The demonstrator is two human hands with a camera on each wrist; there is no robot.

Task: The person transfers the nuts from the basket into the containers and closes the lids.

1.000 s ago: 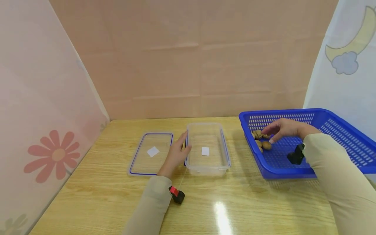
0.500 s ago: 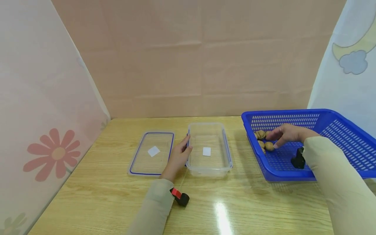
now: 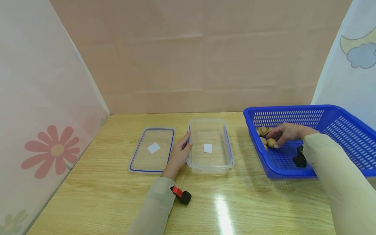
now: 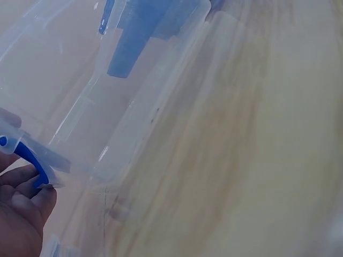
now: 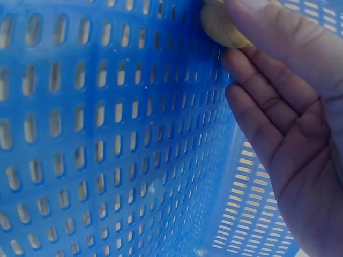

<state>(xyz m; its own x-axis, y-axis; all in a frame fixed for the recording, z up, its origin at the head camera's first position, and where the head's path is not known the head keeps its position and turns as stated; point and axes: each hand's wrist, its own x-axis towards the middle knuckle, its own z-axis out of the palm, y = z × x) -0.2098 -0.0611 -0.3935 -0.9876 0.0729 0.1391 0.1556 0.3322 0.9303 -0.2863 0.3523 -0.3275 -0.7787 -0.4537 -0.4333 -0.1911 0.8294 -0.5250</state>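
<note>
A clear plastic food container (image 3: pixel 210 167) with blue latches stands on the table. My left hand (image 3: pixel 177 156) grips its left side, thumb by the rim; in the left wrist view the fingers (image 4: pixel 45 201) curl at a blue latch (image 4: pixel 33 160). A white square label (image 3: pixel 207 148) shows in the container. My right hand (image 3: pixel 287 132) reaches into a blue mesh basket (image 3: pixel 289 174), where thumb and fingers pinch a walnut (image 5: pixel 221 25) in the right wrist view. Several other walnuts (image 3: pixel 262 130) lie in the basket's left corner, partly hidden by the hand.
The container's flat lid (image 3: pixel 147 158), edged in blue with a white label, lies left of my left hand on the wooden table (image 3: pixel 97 182). A plain backdrop (image 3: pixel 164 58) rises behind the table, with patterned cloths on both sides.
My right hand has lowered onto the walnuts, its thumb and fingers closing around one. The left hand stays on the container. The head view has shifted slightly.
</note>
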